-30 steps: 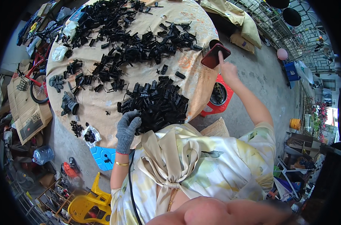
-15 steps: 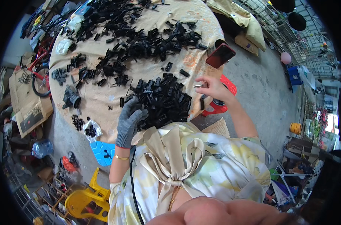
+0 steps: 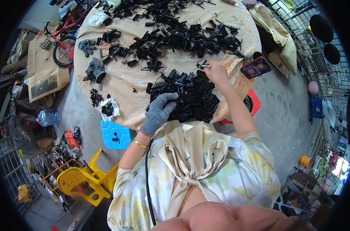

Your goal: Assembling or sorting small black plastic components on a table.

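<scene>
At blk pile (image 3: 194, 98): L hand (image 3: 160, 111)

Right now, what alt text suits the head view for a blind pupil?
A gloved left hand rests at a heap of black parts on a table; the bare right hand holds a small metallic item. A lit phone is at the table's right edge.

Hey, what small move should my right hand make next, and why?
I'd probably draw the bare right hand toward the near heap of black plastic parts: it holds a slim, silvery, rod-like tool just beyond that heap, while the grey knit-gloved left hand rests at the heap's left edge.
</scene>
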Motion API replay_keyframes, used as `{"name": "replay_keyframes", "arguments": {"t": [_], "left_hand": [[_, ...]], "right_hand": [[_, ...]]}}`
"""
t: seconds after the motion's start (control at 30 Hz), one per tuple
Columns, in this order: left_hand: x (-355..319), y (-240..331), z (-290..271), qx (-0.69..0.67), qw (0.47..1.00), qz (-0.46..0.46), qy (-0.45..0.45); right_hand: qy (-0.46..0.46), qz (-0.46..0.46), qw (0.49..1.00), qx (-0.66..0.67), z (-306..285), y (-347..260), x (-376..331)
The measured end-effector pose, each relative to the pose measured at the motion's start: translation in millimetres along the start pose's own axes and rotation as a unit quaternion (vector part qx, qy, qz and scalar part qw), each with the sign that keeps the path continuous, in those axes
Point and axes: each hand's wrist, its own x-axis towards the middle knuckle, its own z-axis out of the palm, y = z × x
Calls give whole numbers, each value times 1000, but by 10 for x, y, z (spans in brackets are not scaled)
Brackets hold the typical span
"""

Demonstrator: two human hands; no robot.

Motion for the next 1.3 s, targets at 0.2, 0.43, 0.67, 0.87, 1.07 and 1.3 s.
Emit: {"name": "replay_keyframes", "arguments": {"t": [0.2, 0.43, 0.67, 0.87, 1.07, 1.3], "left_hand": [[-29, 64, -36, 161, 984, 70, 20], [-13, 135, 58, 129, 991, -2, -30], [-88, 24, -19, 108, 990, 92, -2], [-25, 218, -165, 238, 944, 88, 210], [114, 367, 42, 218, 936, 180, 207], [58, 527, 25, 393, 872, 233, 177]], "right_hand": [[-1, -54, 997, -49, 386, -136, 315], [-60, -160, 985, -3, 867, -922, 434], [-197, -117, 971, -60, 1120, -853, 498], [-159, -27, 971, 179, 322, -1033, 281], [-197, 6, 914, 355, 31, -1207, -161], [-275, 97, 859, 421, -155, -1074, -385]]}}
